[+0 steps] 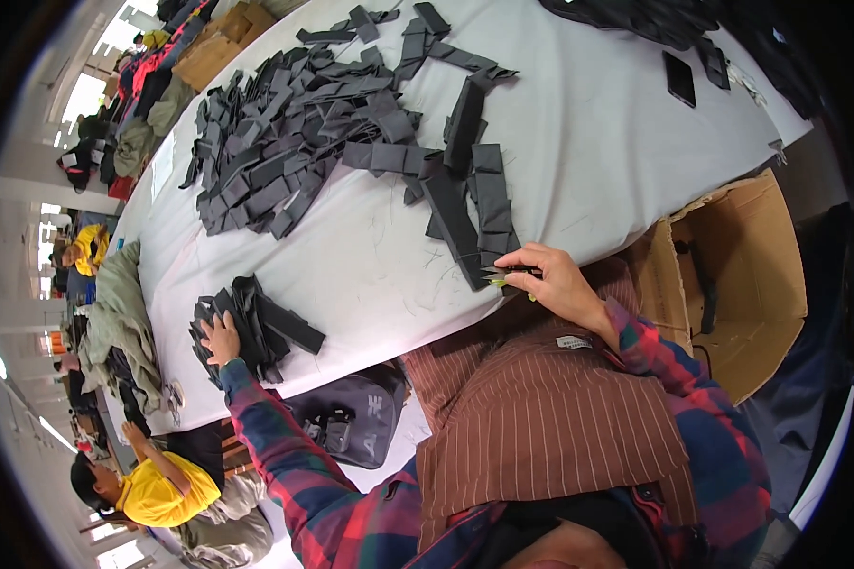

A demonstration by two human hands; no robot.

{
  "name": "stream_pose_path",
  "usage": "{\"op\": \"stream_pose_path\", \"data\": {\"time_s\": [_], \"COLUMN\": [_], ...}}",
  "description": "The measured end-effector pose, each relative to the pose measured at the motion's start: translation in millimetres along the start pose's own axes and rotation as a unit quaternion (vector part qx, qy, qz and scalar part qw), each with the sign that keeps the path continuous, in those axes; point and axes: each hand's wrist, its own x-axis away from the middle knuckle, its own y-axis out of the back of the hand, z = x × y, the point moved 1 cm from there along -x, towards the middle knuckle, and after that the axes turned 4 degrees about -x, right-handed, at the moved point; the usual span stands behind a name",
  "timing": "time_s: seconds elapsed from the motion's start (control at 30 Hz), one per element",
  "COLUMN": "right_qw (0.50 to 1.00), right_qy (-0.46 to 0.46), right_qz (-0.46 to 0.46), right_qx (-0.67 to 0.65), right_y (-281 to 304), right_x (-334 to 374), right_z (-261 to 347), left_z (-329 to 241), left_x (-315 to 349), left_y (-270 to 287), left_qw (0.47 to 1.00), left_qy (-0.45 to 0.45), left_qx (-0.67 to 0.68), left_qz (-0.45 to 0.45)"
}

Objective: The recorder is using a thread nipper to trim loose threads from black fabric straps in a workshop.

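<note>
My right hand (562,284) is closed around small thread snips (498,278) with a bit of yellow-green on them, at the table's near edge. Their blades lie by the lower ends of folded dark grey fabric strips (491,194), which hang together in a chain. My left hand (221,339) lies with fingers spread on a small heap of dark fabric pieces (289,325) at the near left. A larger pile of similar dark grey pieces (294,133) spreads over the far left part of the table, with some strips trailing from it toward my right hand.
The white-covered table (579,142) bears a black phone (678,79) and dark cloth (636,19) at the far right. An open cardboard box (750,275) stands right of me. A dark bag (375,417) lies below the table edge. A person in yellow (166,488) works at the left.
</note>
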Motion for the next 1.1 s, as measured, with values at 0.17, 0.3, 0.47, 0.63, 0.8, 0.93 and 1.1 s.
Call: {"op": "stream_pose_path", "data": {"time_s": [0.17,0.3,0.47,0.63,0.8,0.93,1.1], "right_qw": [0.998,0.997,0.996,0.992,0.987,0.984,0.979], "right_qy": [-0.015,0.008,0.027,0.052,0.063,0.07,0.079], "right_qz": [-0.046,-0.077,-0.086,-0.113,-0.142,-0.153,-0.155], "right_qx": [-0.042,-0.03,-0.027,0.004,0.034,0.059,0.109], "right_y": [20.0,19.4,16.9,22.4,19.1,13.4,9.9], "right_x": [3.0,-1.6,-3.4,-2.7,-17.9,-32.7,-37.8], "right_z": [-3.0,0.0,1.9,-1.4,1.0,-21.8,-39.7], "left_z": [-141.5,-254.5,-372.2,-393.6,-385.0,-378.2,-371.2], "left_x": [73.6,142.8,243.2,261.3,255.8,266.2,279.1], "left_y": [108.4,89.8,87.1,87.5,74.5,77.1,109.1], "left_qw": [0.96,0.795,0.788,0.795,0.795,0.764,0.423], "left_qy": [-0.129,-0.273,-0.244,-0.211,-0.202,-0.179,-0.075], "left_qx": [-0.003,0.535,0.54,0.565,0.558,0.6,0.837], "left_qz": [-0.25,0.084,0.165,0.071,0.128,0.158,0.34]}}
